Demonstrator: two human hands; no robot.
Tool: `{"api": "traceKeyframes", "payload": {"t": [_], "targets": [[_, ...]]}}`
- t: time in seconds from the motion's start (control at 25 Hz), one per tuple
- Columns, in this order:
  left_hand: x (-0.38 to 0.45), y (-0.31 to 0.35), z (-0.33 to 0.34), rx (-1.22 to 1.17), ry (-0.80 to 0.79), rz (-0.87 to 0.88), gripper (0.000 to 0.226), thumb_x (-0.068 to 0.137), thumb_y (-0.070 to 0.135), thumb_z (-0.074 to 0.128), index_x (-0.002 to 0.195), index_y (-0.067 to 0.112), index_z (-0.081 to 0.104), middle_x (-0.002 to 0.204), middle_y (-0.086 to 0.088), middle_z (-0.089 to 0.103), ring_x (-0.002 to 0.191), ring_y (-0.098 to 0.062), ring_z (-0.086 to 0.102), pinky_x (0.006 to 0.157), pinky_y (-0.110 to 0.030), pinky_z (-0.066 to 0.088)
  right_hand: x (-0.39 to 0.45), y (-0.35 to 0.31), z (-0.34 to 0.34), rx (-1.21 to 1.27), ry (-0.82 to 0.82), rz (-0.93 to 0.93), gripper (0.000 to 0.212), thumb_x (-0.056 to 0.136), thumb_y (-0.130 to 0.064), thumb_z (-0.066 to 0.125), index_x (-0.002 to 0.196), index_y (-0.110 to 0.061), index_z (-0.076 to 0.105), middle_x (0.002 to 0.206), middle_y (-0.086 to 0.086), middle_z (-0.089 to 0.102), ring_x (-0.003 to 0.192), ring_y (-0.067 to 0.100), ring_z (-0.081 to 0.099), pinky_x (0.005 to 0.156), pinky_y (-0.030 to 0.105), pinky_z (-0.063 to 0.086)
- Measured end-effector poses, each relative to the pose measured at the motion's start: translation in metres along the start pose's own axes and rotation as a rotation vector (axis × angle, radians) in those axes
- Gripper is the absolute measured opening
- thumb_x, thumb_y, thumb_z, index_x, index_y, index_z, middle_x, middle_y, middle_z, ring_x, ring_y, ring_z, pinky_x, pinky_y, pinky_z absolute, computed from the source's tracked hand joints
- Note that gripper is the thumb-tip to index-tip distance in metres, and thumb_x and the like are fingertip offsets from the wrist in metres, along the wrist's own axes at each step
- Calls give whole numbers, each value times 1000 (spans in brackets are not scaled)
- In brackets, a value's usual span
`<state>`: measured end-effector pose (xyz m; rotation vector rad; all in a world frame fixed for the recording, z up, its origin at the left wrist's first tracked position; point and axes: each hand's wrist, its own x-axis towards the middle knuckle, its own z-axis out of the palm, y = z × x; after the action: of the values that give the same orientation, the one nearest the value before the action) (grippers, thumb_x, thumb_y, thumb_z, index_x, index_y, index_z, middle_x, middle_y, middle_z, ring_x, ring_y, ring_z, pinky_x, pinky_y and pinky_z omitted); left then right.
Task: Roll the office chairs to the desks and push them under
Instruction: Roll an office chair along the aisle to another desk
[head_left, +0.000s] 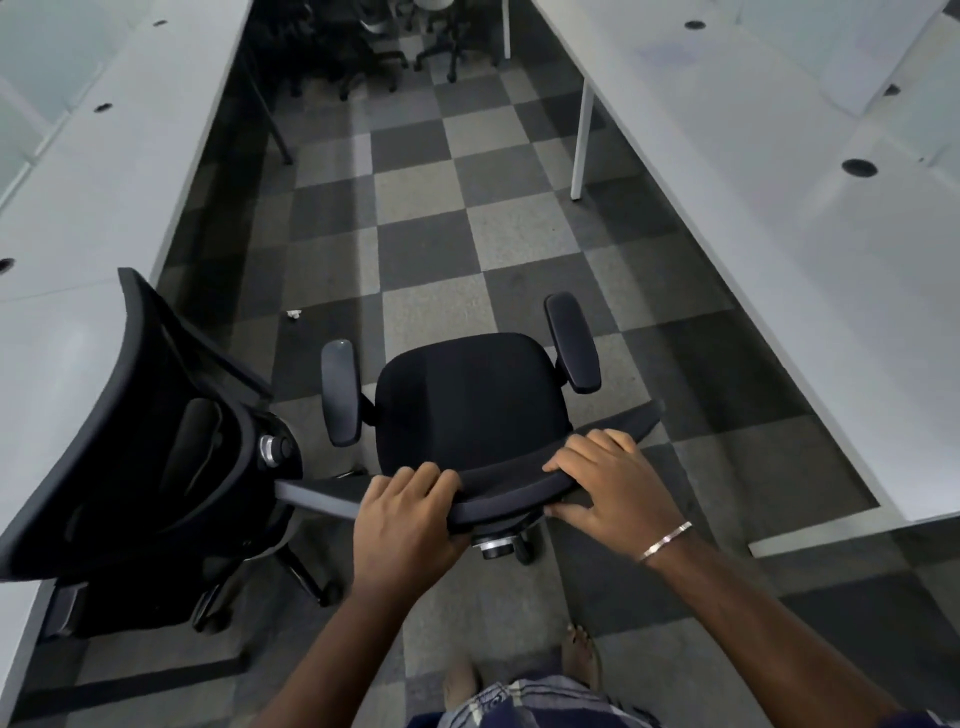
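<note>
Here we grip the top edge of the chair's backrest (498, 480) with both the left hand (402, 514) and right hand (608, 483); its seat (462, 395) points away from us down the aisle, white tabletop (779, 182) rightward, a second chair (145, 431) leftward.

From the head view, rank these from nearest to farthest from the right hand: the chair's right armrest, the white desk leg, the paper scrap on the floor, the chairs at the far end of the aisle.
Measured from the right hand, gripping the chair back:
1. Right armrest, just ahead of the hand.
2. Paper scrap, on the carpet ahead to the left.
3. White desk leg, farther up the aisle on the right.
4. Far chairs, at the aisle's end.
</note>
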<state>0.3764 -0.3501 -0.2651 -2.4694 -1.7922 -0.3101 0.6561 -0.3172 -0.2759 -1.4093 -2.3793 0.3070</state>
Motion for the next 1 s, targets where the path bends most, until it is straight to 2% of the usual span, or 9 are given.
{"api": "traceKeyframes", "payload": {"t": [0.12,0.24,0.36,0.52,0.72,0.84,1.0], "targets": [[-4,-10,-2,-24,-5,101,29,82,54,65,90,29,52,85,10,47,73,-15,45,65,-34,31,-8,-11,7,-8,23,76,50,75,-75,69,101,-34,61,96,-22,48,91,7,48,91,25,31],[-1,-36,-2,-33,14,152,31,82,56,65,87,29,51,83,10,45,70,-14,42,63,-33,26,1,-29,21,-38,79,119,54,75,-84,64,99,-36,58,94,-22,46,89,7,47,89,24,26],[19,-66,-6,-41,26,205,38,79,62,66,82,27,50,79,9,46,66,-15,43,60,-34,29,21,-46,31,-51,143,166,54,74,-85,65,96,-37,58,92,-21,48,86,8,48,85,27,29],[55,-93,-11,-34,6,232,36,70,56,68,77,26,50,75,6,46,64,-19,48,59,-35,32,59,-47,34,-39,174,190,57,74,-89,61,96,-36,62,90,-21,49,86,5,45,87,28,31],[108,-109,-1,-10,-37,199,37,73,61,64,79,27,52,75,9,46,63,-16,47,57,-32,34,119,-15,28,-11,161,182,58,68,-87,67,93,-35,61,88,-23,47,87,-1,37,90,24,26],[139,-116,7,-1,-31,163,35,75,61,63,80,28,52,74,10,46,63,-15,47,58,-32,35,155,7,25,-4,145,139,58,69,-85,68,94,-32,63,89,-20,49,88,3,43,94,24,26],[185,-124,15,26,-48,146,34,74,62,61,81,31,47,75,12,42,64,-13,47,58,-31,31,194,37,23,10,150,119,60,68,-83,69,93,-29,65,90,-17,52,89,9,48,97,30,33]]}}
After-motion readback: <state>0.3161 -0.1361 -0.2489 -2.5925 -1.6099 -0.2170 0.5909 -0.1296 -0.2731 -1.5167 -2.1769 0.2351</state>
